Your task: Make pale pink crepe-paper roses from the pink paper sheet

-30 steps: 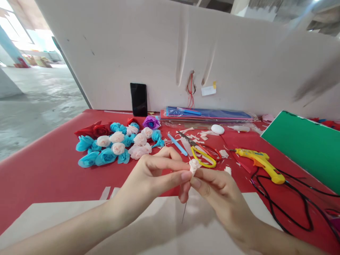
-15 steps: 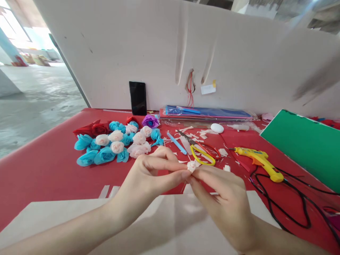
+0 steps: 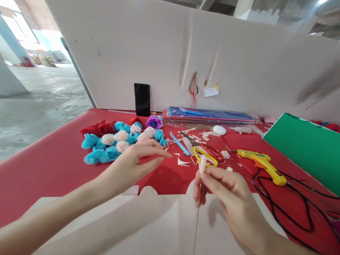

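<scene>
"From the head camera, which way did the pale bud (image 3: 203, 164) point?"

"Tip up, above the surface (image 3: 61, 156). Its wire stem (image 3: 196, 226) ran down from it, nearly upright, the lower end leaning a little left and leaving the frame."

"And the hands?"

"The right hand (image 3: 230, 193) pinched the bud's base between thumb and fingers. The left hand (image 3: 138, 157) was spread and held nothing, near the paper flowers (image 3: 110, 154)."

"The rest?"

"Red surface, strewn with paper scraps (image 3: 183, 162); a pale sheet (image 3: 106, 226) nearest the person. A whitish panel (image 3: 119, 53) stood behind, and grey floor (image 3: 50, 92) stretched away at left."
</scene>
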Action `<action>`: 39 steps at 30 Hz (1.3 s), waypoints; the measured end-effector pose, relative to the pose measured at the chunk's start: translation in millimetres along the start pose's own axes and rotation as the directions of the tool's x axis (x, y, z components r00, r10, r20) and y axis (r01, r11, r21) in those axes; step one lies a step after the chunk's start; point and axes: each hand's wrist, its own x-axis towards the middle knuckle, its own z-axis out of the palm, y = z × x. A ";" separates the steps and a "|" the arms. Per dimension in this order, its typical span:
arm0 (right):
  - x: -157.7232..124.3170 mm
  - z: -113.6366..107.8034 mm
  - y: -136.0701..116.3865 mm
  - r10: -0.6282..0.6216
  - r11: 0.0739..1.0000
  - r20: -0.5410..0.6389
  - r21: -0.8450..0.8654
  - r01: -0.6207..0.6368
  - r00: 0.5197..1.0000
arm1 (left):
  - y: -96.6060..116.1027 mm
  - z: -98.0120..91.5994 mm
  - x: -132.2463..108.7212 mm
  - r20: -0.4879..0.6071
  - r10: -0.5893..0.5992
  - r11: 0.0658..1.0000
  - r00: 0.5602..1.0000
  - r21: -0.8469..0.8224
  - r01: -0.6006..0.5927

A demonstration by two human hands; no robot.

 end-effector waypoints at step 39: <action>-18.5 2.1 20.0 -0.745 0.277 0.397 -0.547 0.790 0.536 | -14.1 -23.3 -46.8 -0.069 -0.303 0.910 0.951 0.276 0.310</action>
